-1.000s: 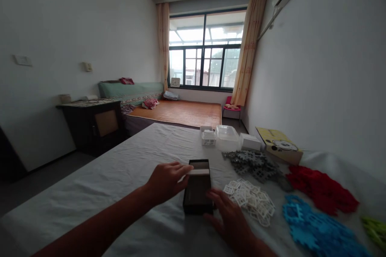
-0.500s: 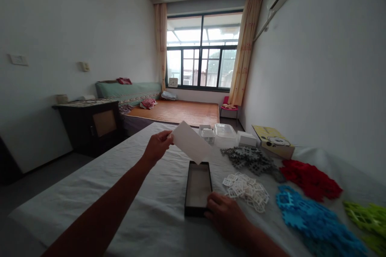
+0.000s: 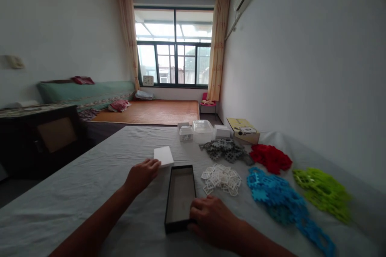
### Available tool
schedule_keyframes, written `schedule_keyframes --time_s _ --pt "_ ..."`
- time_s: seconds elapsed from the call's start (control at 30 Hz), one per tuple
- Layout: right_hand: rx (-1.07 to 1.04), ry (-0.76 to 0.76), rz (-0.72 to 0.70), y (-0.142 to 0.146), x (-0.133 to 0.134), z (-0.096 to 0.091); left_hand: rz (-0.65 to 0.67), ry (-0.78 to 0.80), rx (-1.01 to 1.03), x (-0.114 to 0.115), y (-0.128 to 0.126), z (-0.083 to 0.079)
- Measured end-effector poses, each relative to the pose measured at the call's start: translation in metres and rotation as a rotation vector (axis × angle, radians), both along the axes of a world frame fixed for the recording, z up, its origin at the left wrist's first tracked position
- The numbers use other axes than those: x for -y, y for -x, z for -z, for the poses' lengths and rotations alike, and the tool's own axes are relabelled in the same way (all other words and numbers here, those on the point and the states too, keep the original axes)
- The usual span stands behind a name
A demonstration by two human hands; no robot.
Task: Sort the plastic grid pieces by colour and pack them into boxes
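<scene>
My left hand (image 3: 144,174) has its fingers closed on the near left edge of a flat white card (image 3: 163,156), which is low over or on the cloth; I cannot tell whether it touches. Just right of that hand is a long, shallow black box (image 3: 167,209) without a lid, showing a bare greyish inside. My right hand (image 3: 212,219) grips the box's near right side, thumb and fingers about the wall. Beyond the right hand lies a loose heap of white openwork square pieces (image 3: 221,180).
Grey, red (image 3: 269,157), blue (image 3: 277,194) and lime-green (image 3: 324,192) plastic pieces lie in heaps to the right. Farther back stand a small white box (image 3: 185,133), a clear plastic tub (image 3: 202,130) and a yellow box (image 3: 243,130). A pale cloth (image 3: 90,184) covers the surface.
My left hand has brought the white card down from above the far end of the box to the cloth on its left. My right hand keeps hold of the box. The view has turned right.
</scene>
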State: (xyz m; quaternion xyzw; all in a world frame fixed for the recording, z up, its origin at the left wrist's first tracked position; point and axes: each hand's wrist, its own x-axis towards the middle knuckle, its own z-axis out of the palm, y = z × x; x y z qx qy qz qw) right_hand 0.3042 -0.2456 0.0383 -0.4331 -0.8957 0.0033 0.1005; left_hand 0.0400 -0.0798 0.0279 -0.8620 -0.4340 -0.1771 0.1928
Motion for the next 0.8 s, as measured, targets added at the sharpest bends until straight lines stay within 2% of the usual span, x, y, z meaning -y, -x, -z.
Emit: schedule_keyframes --time_s 0.13,0.27,0.4,0.53,0.6,0.67,0.8 --pt "-0.200 0.021 0.061 -0.030 0.026 -0.008 0.077 0.071 -0.073 -0.001 -0.003 0.009" --pt "-0.374 -0.058 0.293 -0.091 0.045 -0.014 0.120 0.139 -0.039 0.000 -0.014 -0.002" --pt "-0.383 -0.239 0.605 -0.191 0.060 -0.020 0.091 0.327 0.153 0.006 -0.032 -0.015" --pt "-0.226 -0.526 0.983 -0.312 0.075 -0.021 0.019 0.768 0.490 0.009 -0.050 -0.014" --pt "-0.158 -0.470 1.145 -0.360 0.075 -0.014 -0.024 0.957 0.609 0.009 -0.058 -0.009" --pt "-0.077 -0.332 1.212 -0.387 0.066 -0.002 -0.013 1.045 0.651 0.008 -0.064 -0.006" --pt "0.005 -0.135 1.269 -0.390 0.034 0.019 0.035 1.045 0.631 0.007 -0.073 -0.004"
